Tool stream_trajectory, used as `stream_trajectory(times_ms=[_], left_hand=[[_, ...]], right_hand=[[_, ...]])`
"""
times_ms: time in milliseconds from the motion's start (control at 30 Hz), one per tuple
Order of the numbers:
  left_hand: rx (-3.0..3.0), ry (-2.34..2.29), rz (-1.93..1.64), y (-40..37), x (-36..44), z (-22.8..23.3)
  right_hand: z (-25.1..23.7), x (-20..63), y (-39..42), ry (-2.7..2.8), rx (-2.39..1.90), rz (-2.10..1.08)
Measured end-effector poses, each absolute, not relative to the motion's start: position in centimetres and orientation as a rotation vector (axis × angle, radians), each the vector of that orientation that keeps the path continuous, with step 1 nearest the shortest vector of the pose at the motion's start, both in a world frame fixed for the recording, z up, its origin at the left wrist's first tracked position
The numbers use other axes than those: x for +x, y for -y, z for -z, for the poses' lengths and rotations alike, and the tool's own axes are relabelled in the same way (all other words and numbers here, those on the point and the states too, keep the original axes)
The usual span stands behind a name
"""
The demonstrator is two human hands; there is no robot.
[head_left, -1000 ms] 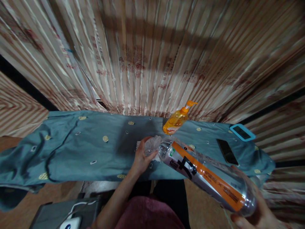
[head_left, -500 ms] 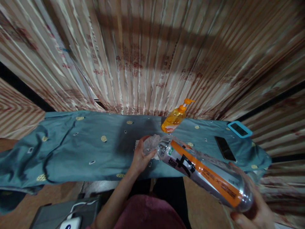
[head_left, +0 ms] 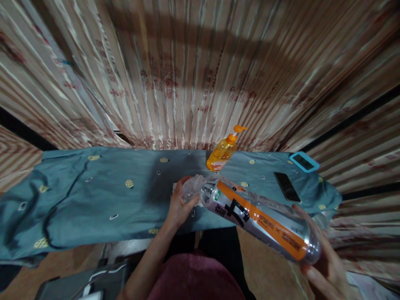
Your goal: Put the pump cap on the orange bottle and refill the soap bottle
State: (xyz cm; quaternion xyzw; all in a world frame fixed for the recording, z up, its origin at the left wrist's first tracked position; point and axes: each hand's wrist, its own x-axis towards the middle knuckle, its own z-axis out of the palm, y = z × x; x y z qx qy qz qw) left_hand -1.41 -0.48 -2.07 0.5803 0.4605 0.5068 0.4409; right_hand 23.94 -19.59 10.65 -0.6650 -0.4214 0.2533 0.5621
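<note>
While the right hand [head_left: 328, 266] cups the base of the big clear plastic bottle with the orange label [head_left: 259, 221], tipping it sideways, the left hand [head_left: 179, 204] closes on crinkly clear plastic wrap [head_left: 192, 192] at its neck over the blue-clothed desk [head_left: 93, 196].

Two bottles [head_left: 259, 218] [head_left: 222, 151], two phones [head_left: 286, 187] [head_left: 301, 161]
</note>
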Motion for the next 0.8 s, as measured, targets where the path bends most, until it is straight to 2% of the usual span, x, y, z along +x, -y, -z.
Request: stream_trajectory(times_ms=[267, 500, 667, 800], left_hand=[[1.442, -1.180, -1.273, 0.2, -1.4, 2.4], [1.486, -1.195, -1.322, 0.1, -1.3, 3.1], [1.522, -1.201, -1.319, 0.0, -1.4, 3.0], [1.531, -1.209, -1.323, 0.1, -1.3, 3.0]], right_hand=[[-9.2, 25.1, 19.5, 0.941, -1.554, -0.618], [-6.9, 29.1, 20.0, 1.307, -1.415, -0.596], [-8.0, 27.1, 19.5, 1.230, -1.429, -0.596], [-9.1, 24.8, 19.2, 0.930, -1.479, -0.600]])
